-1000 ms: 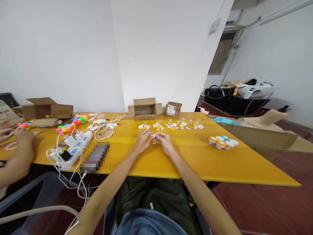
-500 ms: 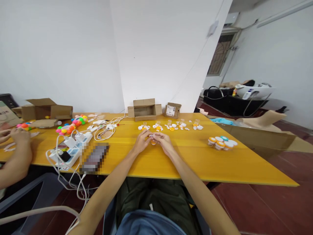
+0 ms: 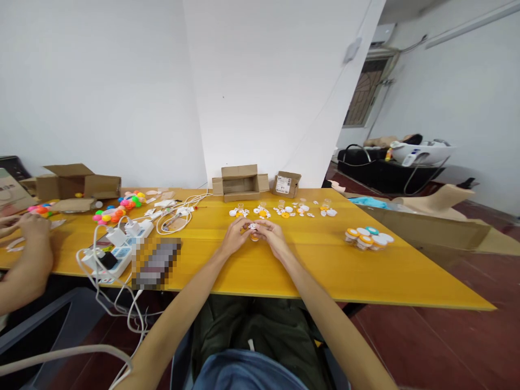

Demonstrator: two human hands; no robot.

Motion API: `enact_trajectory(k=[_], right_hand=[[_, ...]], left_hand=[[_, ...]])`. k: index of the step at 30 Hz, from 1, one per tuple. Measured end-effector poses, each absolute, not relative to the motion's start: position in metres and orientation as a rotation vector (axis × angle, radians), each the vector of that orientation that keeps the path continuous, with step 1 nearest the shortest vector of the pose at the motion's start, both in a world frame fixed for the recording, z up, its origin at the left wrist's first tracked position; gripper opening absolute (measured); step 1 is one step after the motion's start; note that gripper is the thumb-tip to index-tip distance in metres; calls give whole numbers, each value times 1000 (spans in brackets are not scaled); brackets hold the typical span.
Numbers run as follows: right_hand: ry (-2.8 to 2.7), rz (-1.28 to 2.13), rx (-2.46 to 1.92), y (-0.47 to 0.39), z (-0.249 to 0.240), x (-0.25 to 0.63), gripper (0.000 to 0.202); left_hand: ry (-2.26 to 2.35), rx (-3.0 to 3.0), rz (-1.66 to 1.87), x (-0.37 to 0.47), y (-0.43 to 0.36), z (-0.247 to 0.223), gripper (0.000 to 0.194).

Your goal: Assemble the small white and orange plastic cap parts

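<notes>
hands barely shifted, co-worker's arm drawn back

the left hand (image 3: 235,236) and right hand (image 3: 273,236) have crept slightly up the yellow table (image 3: 325,265) with the small orange-and-white piece (image 3: 254,231) pinched between them. at the left edge, the co-worker's hand (image 3: 30,226) has slid a little further left.

Yellow table (image 3: 309,271) along white wall. Open cardboard box (image 3: 240,182) at far edge, smaller labelled box (image 3: 287,183) beside it. Power strip (image 3: 117,250) with white cables at left; coloured balls (image 3: 117,208) beyond. Cluster of capped jars (image 3: 369,237) at right. Co-worker's hand (image 3: 30,227) far left.
</notes>
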State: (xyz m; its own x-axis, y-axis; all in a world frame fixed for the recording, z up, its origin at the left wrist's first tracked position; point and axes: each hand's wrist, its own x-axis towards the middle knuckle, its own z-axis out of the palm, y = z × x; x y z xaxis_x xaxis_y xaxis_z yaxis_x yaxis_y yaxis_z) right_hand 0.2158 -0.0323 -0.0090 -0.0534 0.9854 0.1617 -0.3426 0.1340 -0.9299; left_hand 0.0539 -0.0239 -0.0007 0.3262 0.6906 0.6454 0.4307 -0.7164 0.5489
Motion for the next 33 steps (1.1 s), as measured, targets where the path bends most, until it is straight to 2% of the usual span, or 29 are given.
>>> enact_trajectory(k=[19, 33], right_hand=[[-1076, 1271, -840, -37, -1, 212, 50], [-1155, 1204, -820, -33, -5, 214, 47]], left_hand=[[864, 2321, 1433, 54, -22, 0, 21], [904, 2024, 1432, 59, -24, 3, 19]])
